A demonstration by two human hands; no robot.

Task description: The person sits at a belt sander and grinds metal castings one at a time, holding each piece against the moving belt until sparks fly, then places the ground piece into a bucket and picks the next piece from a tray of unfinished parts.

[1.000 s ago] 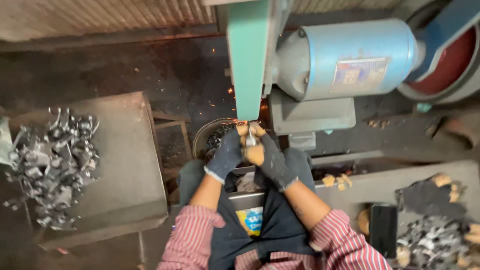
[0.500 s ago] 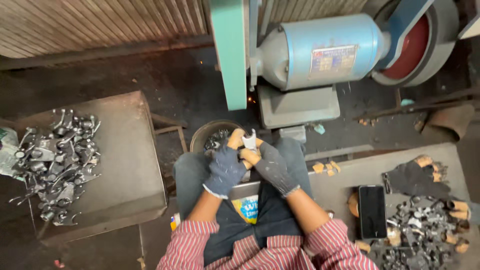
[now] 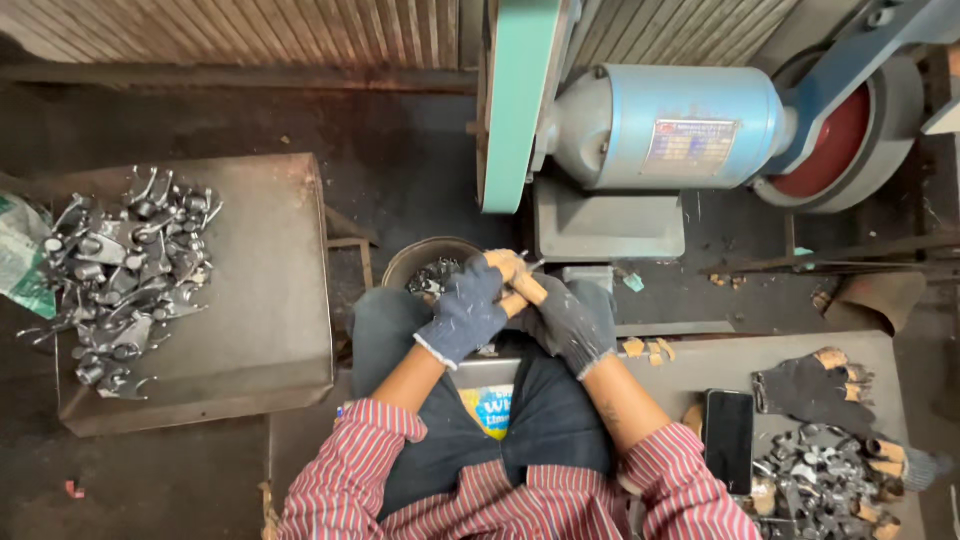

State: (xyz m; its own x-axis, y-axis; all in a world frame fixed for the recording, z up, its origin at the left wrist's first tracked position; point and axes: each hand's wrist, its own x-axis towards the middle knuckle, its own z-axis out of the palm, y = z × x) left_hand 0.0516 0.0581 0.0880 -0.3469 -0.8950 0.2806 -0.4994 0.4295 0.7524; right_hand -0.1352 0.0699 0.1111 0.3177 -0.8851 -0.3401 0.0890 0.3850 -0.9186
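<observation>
Your gloved left hand (image 3: 465, 315) and right hand (image 3: 570, 318) close together around a small metal piece (image 3: 527, 266) over your lap, just beside the round bucket (image 3: 415, 265), below the green sanding belt (image 3: 517, 100).

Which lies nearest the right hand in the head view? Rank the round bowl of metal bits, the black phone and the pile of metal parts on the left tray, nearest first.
From the right hand:
1. Round bowl of metal bits, just left of the hands, by the knees.
2. Black phone, on the low table at the person's right.
3. Pile of metal parts, far out on the left tray.
</observation>
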